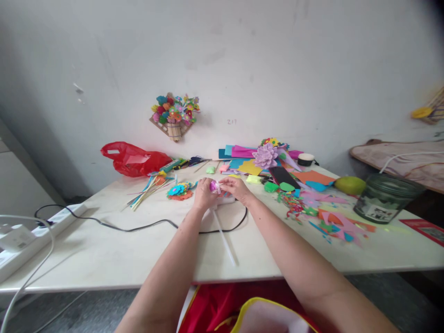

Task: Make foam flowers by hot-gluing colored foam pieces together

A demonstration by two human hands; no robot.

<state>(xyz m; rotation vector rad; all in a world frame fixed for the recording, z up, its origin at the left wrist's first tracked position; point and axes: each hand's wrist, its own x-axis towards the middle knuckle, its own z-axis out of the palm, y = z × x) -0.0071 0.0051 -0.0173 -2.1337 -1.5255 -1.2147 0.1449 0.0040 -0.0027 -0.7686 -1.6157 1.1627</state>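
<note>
Both hands meet over the middle of the table (pixel 114 259). My left hand (pixel 204 196) is closed around a small shiny purple-and-clear object (pixel 214 187), whose kind I cannot make out. From the other side, the fingers of my right hand (pixel 236 189) pinch at this object's edge. Beneath the hands lies a white device, partly hidden, with a translucent glue stick (pixel 224 238) pointing toward me and a black cord (pixel 138 229) beside it. Just left of my left hand is a pile of layered foam flowers (pixel 180 190).
Bundled sticks (pixel 145 192) and a red plastic bag (pixel 135 159) lie left. Coloured sheets (pixel 249 166), a lilac flower (pixel 266 156), a dark phone (pixel 283 178) and foam scraps (pixel 338 224) spread right, near a green jar (pixel 385 199). A power strip (pixel 69 212) sits far left.
</note>
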